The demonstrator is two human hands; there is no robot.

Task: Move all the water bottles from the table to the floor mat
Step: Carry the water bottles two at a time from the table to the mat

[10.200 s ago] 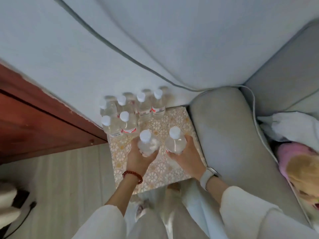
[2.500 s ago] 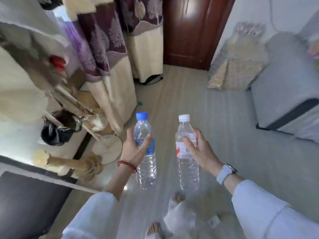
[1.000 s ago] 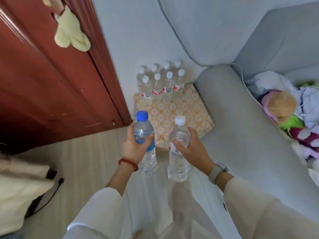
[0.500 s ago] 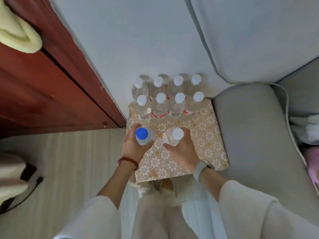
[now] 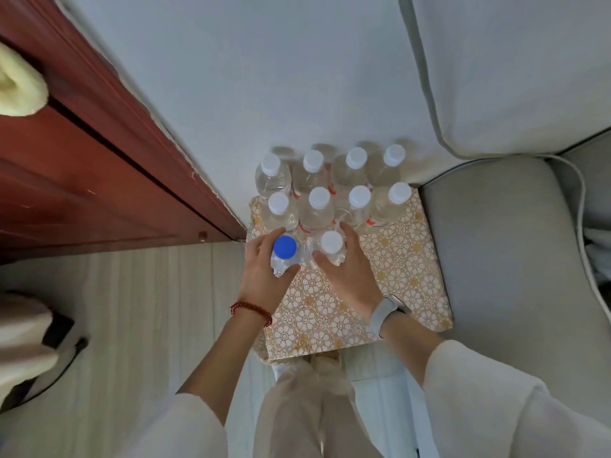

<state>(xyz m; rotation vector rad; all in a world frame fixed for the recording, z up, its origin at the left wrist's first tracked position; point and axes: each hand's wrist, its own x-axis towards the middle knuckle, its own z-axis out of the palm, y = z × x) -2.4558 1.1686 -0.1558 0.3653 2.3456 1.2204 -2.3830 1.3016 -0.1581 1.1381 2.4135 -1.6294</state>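
Note:
A floral gold-and-white floor mat [image 5: 390, 282] lies between the wall and a grey sofa. Several white-capped water bottles [image 5: 319, 206] stand in two rows at its far end. My left hand [image 5: 264, 276] grips a blue-capped bottle [image 5: 285, 251] standing upright just in front of those rows. Beside it, my right hand [image 5: 347, 272] grips a white-capped bottle [image 5: 330, 247], also upright on the mat. The two bottles stand side by side, almost touching.
A dark red wooden door [image 5: 82, 166] and its frame run along the left. The grey sofa [image 5: 515, 259] borders the mat on the right, with a white wall [image 5: 264, 77] behind. My legs in pale trousers [image 5: 307, 408] stand at the mat's near edge.
Both hands have carried the two bottles forward across the mat and lowered them right behind the standing rows. The view has tilted down closer over the mat.

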